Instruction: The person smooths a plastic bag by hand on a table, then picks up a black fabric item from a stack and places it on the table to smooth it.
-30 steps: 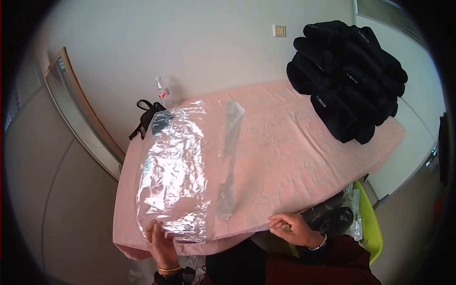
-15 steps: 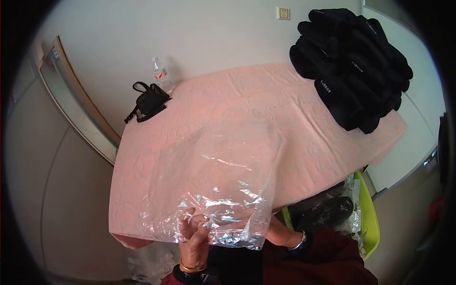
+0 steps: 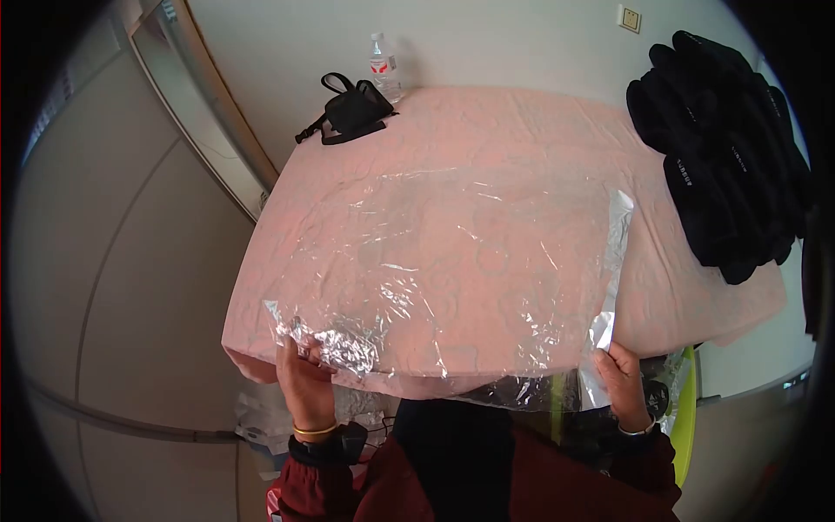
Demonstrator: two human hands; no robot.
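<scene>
A large clear plastic bag [image 3: 461, 261] lies spread flat across the near part of the pink-covered table [image 3: 522, 130]. My left hand [image 3: 303, 376] pinches the bag's crinkled near-left corner at the table's front edge. My right hand [image 3: 619, 372] grips the near-right corner, where the bag's folded flap strip [image 3: 611, 287] runs away from me. Both hands hold the bag stretched between them.
A pile of black folded garments [image 3: 731, 148] sits at the table's far right. A small black pouch [image 3: 352, 109] and a water bottle [image 3: 384, 65] stand at the far left by the wall. A green chair [image 3: 684, 418] and more plastic bags are below the table edge.
The bag was bunched up in my two hands near my body half a second ago; now it is pulled apart and spread flat over the table, with my hands wide apart.
</scene>
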